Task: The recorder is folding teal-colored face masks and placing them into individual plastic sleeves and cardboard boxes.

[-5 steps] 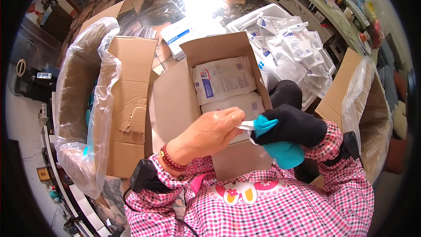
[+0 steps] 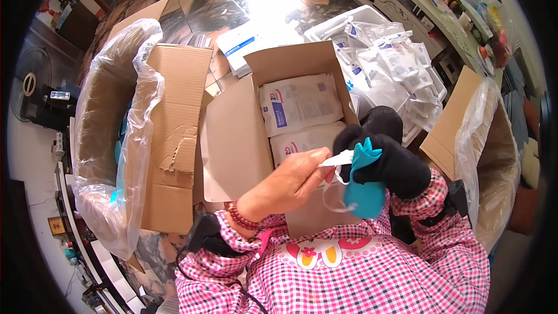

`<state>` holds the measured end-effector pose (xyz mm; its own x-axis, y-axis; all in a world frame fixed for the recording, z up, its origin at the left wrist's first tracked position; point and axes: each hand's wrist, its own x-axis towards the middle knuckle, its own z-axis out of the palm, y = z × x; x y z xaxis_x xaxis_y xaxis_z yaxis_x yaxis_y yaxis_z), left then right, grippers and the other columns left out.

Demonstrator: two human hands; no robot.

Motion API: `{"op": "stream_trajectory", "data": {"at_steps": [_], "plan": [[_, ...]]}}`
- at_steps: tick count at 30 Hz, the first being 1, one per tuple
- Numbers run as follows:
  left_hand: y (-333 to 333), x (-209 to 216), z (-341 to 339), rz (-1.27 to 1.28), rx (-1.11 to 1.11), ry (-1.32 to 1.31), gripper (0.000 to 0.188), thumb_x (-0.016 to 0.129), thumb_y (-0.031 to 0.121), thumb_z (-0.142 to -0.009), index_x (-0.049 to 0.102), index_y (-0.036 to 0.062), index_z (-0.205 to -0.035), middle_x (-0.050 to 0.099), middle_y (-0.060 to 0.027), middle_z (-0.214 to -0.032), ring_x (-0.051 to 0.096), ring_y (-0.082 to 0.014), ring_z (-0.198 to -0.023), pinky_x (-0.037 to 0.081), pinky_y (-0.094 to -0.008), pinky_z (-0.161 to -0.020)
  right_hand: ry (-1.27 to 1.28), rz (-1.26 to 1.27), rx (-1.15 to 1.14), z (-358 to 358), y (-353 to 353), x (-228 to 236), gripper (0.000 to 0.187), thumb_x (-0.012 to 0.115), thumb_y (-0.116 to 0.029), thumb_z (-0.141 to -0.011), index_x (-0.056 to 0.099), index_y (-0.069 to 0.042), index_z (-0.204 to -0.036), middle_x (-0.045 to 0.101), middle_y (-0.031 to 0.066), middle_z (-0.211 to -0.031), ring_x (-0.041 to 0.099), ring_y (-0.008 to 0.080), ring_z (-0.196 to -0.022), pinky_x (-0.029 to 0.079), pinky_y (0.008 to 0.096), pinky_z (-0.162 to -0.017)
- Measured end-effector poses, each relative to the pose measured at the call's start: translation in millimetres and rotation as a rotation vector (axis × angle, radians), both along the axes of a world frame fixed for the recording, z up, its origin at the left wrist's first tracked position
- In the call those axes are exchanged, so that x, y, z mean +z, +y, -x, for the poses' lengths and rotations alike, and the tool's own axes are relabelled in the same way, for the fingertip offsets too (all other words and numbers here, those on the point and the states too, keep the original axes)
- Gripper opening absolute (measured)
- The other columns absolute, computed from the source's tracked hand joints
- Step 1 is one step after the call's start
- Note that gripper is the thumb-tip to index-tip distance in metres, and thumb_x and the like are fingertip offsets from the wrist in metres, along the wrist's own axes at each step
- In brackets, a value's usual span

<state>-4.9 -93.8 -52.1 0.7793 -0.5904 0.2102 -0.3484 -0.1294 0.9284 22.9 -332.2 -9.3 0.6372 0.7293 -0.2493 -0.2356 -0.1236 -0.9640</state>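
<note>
My left hand, bare and with a dark red bead bracelet at the wrist, pinches the end of a white strap. The strap runs to a soft teal piece, whose exact kind I cannot make out. Gripping the gathered top of this piece is my right hand in a black glove, and the rest hangs below it. A thin clear or white loop dangles between the hands. Just beyond them stands an open cardboard box with flat white printed packets stacked inside.
At the left, a big carton with a clear plastic liner holds some teal things. Another lined carton stands at the right. A white bin heaped with packets is at the back right, near flat white boxes.
Both hands have shifted slightly to the right, and the teal piece has come along. More of the white strap and the thin loop show now. The second packet in the box is less covered.
</note>
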Motion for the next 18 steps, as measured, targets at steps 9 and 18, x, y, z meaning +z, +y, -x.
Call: {"op": "stream_trajectory", "data": {"at_steps": [9, 18], "plan": [[-11, -14, 32, 0.284, -0.071, 0.295, 0.019, 0.047, 0.010, -0.101, 0.060, -0.0043, -0.104, 0.062, -0.0160, -0.083, 0.061, -0.0274, -0.075, 0.049, -0.0371, -0.072, 0.311, -0.551, -0.296, 27, 24, 6, 0.018, 0.069, -0.013, -0.086, 0.064, 0.000, -0.098, 0.067, 0.0090, -0.093, 0.063, 0.0185, -0.087, 0.049, 0.0316, -0.090], [-10, -2, 59, -0.019, -0.113, -0.005, 0.021, 0.052, 0.014, -0.101, 0.049, 0.0009, -0.085, 0.046, -0.0154, -0.074, 0.056, -0.0347, -0.069, 0.047, -0.0424, -0.064, 0.722, -0.246, -0.531, 46, 22, 31, 0.030, 0.057, -0.027, -0.093, 0.059, 0.003, -0.090, 0.063, 0.0137, -0.079, 0.062, 0.0251, -0.073, 0.050, 0.0367, -0.074]]}}
